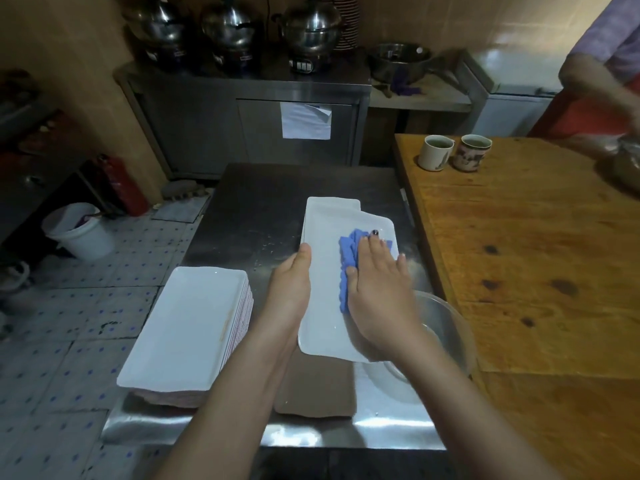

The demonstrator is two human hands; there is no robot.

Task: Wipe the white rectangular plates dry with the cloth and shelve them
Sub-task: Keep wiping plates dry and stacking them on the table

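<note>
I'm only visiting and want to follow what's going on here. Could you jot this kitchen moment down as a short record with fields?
activity: wiping a white plate dry
right hand: lies flat on the blue cloth, pressing it onto the plate
left hand: holds the plate's left edge, thumb on the rim
stack of plates: to the left, on the steel table
nearby: glass bowl by the right arm; two mugs on the wooden table
</note>
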